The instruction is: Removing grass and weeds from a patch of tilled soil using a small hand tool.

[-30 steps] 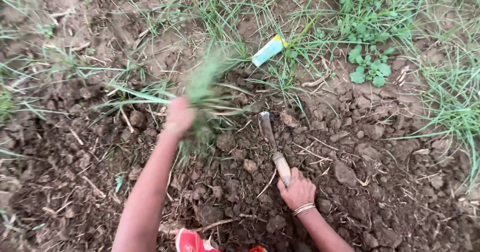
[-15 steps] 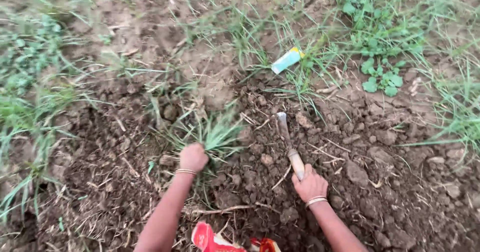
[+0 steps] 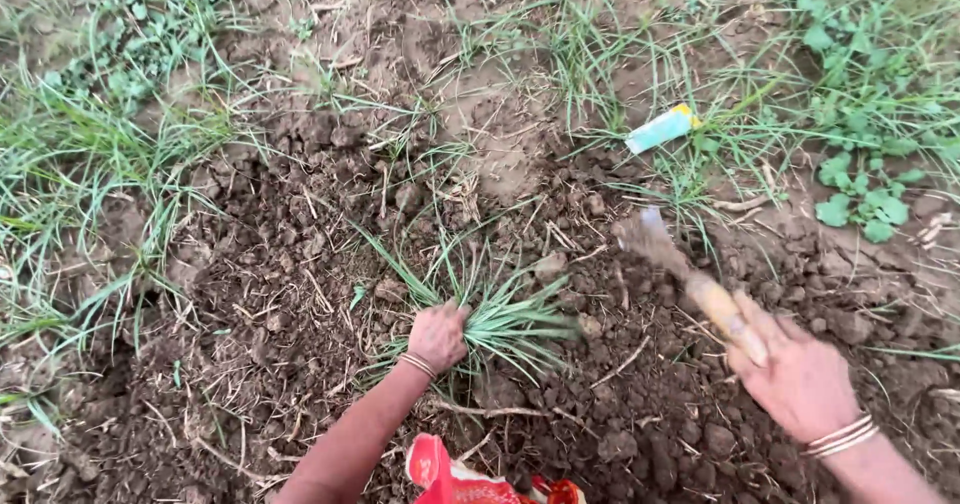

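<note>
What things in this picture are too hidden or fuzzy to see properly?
From the head view:
- The digging tool's blade is smeared by motion blur, so its shape is unclear.
- The wooden handle's lower end is hidden inside the right hand.
- The grass clump's base is covered by the left hand.
- The red cloth is cut off by the bottom edge.
- The small blue-and-yellow wrapper is too small to identify.

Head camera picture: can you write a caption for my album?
Left hand grips a grass clump in loose soil while the right hand holds a wooden-handled digging tool.
</note>
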